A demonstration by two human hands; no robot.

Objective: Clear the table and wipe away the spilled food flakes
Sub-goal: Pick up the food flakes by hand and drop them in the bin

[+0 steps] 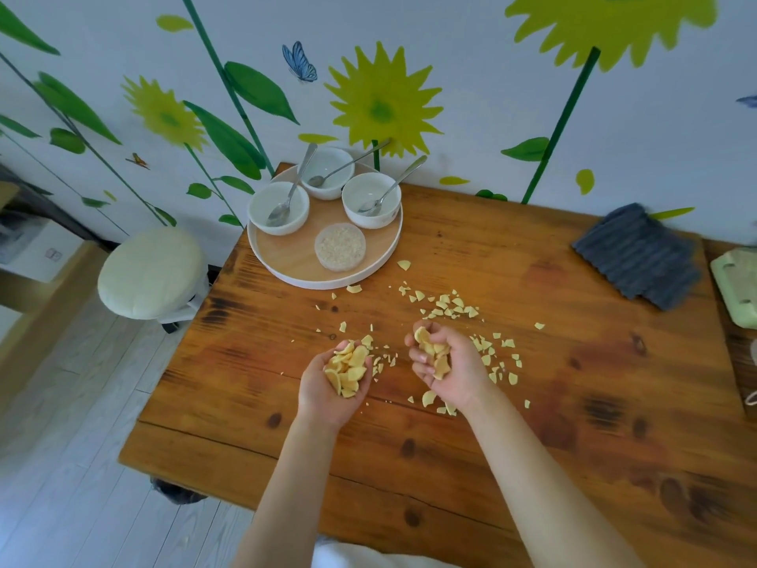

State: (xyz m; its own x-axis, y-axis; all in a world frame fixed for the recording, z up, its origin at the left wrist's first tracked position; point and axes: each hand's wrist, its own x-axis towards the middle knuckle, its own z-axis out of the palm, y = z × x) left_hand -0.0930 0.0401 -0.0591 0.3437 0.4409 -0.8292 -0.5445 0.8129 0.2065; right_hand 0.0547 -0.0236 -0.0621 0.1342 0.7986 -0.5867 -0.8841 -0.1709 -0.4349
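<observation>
Wooden table, sunflower wall beyond; left hand and right hand, slightly apart, each cup yellow flakes scattered around them.

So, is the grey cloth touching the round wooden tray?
Apart. The head view shows the grey cloth at the table's far right and the round tray at the far left, with a wide stretch of bare wooden table between them.

No readable text, label, brand, number or sign appears anywhere in the head view. The wall carries only painted flowers, leaves and butterflies, without lettering. A box at the left edge bears a small mark too blurred to make out.
</observation>
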